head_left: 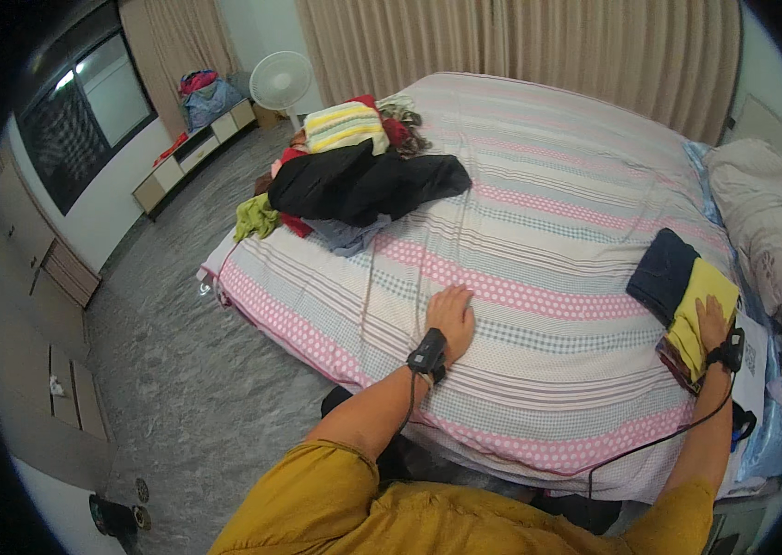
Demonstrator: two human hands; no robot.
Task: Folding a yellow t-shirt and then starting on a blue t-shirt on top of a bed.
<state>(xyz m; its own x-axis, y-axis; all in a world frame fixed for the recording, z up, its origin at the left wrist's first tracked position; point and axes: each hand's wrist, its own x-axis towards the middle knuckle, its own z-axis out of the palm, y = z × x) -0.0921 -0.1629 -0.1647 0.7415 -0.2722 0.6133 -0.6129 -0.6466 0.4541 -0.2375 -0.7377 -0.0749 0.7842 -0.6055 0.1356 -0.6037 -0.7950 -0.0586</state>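
Note:
My left hand [451,321] lies flat on the striped bedspread [521,277], with nothing in it. To the right, my right hand [711,324] rests with fingers stretched out on a folded yellow garment [707,284]. A folded dark navy garment [662,275] lies against the yellow one on its far left side. Dark reddish folded cloth [678,363] shows from under the yellow garment's near edge. Each wrist wears a black strapped device, and a thin black cable runs from the right one.
A loose heap of clothes, with a black garment [363,182] on top and a striped yellow-white cloth [345,128], sits at the bed's far left. Pillows [766,203] line the right side. A white fan [281,81] and a low cabinet [197,153] stand beyond the bed.

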